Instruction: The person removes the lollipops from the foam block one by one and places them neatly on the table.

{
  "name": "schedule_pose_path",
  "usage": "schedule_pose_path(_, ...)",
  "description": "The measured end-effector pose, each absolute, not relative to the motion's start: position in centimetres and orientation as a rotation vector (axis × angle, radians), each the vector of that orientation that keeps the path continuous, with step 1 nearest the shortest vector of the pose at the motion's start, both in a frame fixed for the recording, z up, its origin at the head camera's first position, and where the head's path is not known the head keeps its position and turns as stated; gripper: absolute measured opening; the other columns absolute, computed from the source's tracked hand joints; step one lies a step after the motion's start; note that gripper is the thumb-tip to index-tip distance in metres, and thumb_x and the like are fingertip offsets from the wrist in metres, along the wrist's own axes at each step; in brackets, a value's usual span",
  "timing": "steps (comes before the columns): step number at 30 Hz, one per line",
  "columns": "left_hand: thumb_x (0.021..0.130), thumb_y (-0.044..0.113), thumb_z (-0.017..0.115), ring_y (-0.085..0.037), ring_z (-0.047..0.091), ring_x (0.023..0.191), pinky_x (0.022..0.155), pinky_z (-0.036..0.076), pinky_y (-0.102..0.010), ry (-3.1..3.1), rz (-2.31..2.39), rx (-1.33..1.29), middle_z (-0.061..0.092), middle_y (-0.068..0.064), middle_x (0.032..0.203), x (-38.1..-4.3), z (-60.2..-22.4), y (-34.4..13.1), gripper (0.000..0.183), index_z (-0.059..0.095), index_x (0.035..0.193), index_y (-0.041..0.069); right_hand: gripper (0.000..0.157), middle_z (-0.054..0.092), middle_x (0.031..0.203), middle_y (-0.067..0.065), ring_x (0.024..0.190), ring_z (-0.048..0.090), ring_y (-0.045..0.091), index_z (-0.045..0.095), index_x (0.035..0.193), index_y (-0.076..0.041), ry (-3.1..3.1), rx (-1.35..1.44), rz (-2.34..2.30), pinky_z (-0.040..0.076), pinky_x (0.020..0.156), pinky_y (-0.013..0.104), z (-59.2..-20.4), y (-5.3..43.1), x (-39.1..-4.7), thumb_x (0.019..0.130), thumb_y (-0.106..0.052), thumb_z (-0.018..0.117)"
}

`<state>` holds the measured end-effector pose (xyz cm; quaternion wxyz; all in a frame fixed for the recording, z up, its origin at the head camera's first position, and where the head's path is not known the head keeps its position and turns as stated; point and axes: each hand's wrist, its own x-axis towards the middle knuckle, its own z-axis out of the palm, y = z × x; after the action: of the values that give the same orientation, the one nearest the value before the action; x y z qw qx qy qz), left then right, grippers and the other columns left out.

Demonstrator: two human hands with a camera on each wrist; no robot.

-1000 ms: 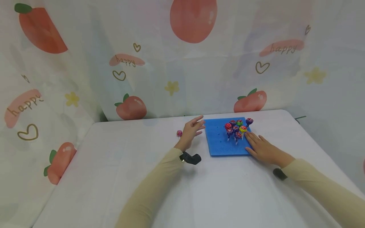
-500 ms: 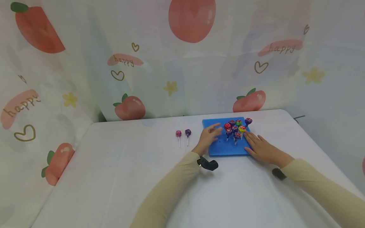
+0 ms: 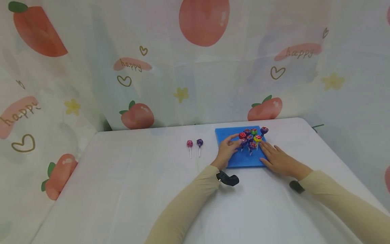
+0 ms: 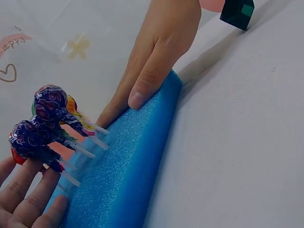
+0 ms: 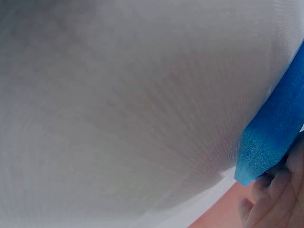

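Note:
Several wrapped lollipops stand upright on their white sticks in a blue foam pad (image 3: 239, 161). At the cluster's left side are a red lollipop (image 3: 242, 135) and a purple lollipop (image 4: 24, 137). My left hand (image 3: 224, 153) reaches over the pad, its index finger and thumb spread beside these two; in the left wrist view its fingertips are against the wrappers. My right hand (image 3: 280, 161) lies with extended fingers on the pad's right edge, near a yellow lollipop (image 3: 257, 138). The right wrist view shows part of that hand (image 5: 281, 199) at the foam.
A pink lollipop (image 3: 189, 144) and a dark purple lollipop (image 3: 199, 142) lie side by side on the white tablecloth (image 3: 137, 189), left of the pad. Behind the table hangs a printed curtain (image 3: 213, 84). Each wrist wears a black camera mount (image 3: 228, 179).
My left hand has moved right from beside the loose lollipops to the upright cluster. The dark purple lollipop it was covering now shows on the cloth. My right hand stays on the pad.

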<state>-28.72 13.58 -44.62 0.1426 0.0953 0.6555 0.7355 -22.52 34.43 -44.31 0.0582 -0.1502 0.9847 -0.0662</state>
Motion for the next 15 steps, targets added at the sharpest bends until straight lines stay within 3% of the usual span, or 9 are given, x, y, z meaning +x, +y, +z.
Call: schedule_pose_path(15, 0.088, 0.015, 0.065, -0.019, 0.067, 0.1, 0.084, 0.053, -0.029, 1.95, 2.168, 0.272, 0.069, -0.012, 0.111, -28.4, -45.3, 14.8, 0.044, 0.054, 0.131, 0.016, 0.069, 0.02, 0.151, 0.031, 0.138, 0.019, 0.048, 0.024, 0.143, 0.011, 3.005, -0.48, -0.157, 0.016, 0.11, 0.064, -44.2, 34.3, -22.4, 0.098, -0.037, 0.044)
